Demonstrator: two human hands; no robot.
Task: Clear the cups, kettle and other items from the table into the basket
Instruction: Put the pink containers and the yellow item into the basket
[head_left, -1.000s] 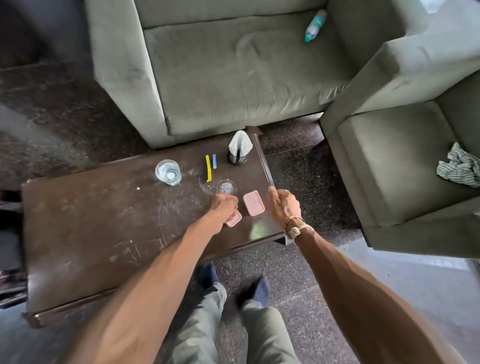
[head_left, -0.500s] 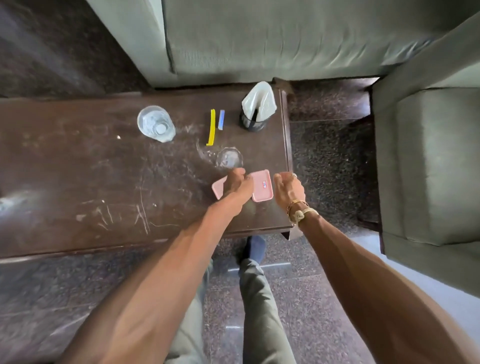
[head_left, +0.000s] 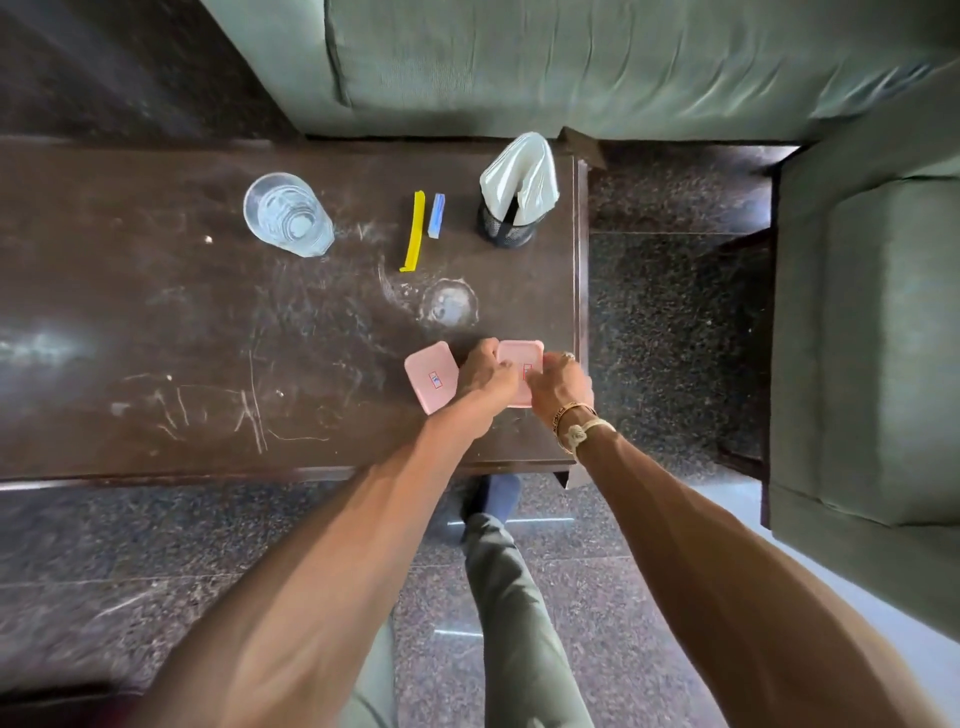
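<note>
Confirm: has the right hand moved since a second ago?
Yes: the right hand moved left, inward from the table right edge, and now holds the right pink container.

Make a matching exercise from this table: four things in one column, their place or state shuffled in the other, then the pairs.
1 clear glass tumbler
2 long yellow plastic clip
3 black mesh holder
4 right-hand pink square plastic lid

A holds white napkins
B gripped by the right hand
C farthest left on the table
D beside a short blue clip

Pairs: 1-C, 2-D, 3-A, 4-B
</note>
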